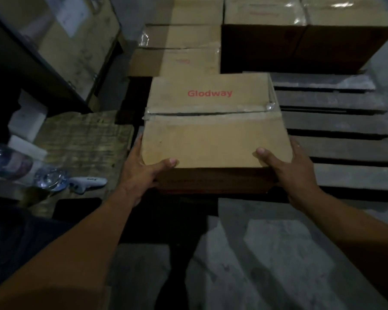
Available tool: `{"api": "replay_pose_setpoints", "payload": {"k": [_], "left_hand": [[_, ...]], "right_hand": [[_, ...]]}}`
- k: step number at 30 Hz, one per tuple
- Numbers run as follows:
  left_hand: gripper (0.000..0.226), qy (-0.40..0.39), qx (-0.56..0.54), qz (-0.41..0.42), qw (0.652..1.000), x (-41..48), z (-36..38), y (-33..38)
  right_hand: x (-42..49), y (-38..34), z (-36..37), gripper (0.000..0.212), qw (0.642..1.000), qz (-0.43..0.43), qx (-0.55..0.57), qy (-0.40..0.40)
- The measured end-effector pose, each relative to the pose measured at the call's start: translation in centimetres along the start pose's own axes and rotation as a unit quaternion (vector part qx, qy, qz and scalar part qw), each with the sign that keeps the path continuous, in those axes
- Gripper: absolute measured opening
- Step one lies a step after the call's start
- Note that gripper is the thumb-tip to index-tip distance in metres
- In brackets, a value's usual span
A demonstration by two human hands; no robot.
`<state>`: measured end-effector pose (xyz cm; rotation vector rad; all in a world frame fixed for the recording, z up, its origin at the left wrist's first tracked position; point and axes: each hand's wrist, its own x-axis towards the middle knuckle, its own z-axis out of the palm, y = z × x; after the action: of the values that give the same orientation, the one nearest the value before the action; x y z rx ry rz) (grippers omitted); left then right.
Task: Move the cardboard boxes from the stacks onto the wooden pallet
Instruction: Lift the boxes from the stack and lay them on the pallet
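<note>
Left of the left-hand fingers, a worn wooden bench carries two clear plastic bottles; neither is part of the transfer. The left hand grips the near left corner of a brown rectangular cardboard box printed "Glodway" in red. Its thumb lies flat on the top panel and its fingers wrap along the left side. The right hand mirrors this grip at the near right corner. Opposed corner grips of this kind keep the box level and leave its underside free for set-down. The box sits between the two sets of fingers, over the near left part of the grey slatted wooden pallet; whether it already bears on the slats cannot be determined. Bare slats lie right of the right-hand fingers. Beyond the fingertips, taped brown cardboard boxes already occupy the far rows, so this position probably begins the next row.
</note>
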<state>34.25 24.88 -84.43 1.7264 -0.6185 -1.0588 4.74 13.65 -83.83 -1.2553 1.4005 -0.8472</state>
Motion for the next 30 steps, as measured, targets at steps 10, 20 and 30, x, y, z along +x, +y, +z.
{"api": "replay_pose_setpoints", "payload": {"k": [10, 20, 30], "left_hand": [[0.08, 0.001, 0.032, -0.012, 0.999, 6.7, -10.7, -4.6], [0.137, 0.014, 0.047, -0.02, 0.999, 11.9, -12.7, -8.2], [0.144, 0.018, 0.047, -0.004, 0.999, 14.9, -12.0, -7.6]], "right_hand": [[1.2, 3.5, 13.3, 0.059, 1.0, 0.003, -0.016, -0.005], [3.2, 6.4, 17.2, 0.075, 0.999, -0.001, -0.046, 0.017], [5.4, 5.1, 17.9, 0.064, 0.999, 0.002, -0.042, 0.033]]}}
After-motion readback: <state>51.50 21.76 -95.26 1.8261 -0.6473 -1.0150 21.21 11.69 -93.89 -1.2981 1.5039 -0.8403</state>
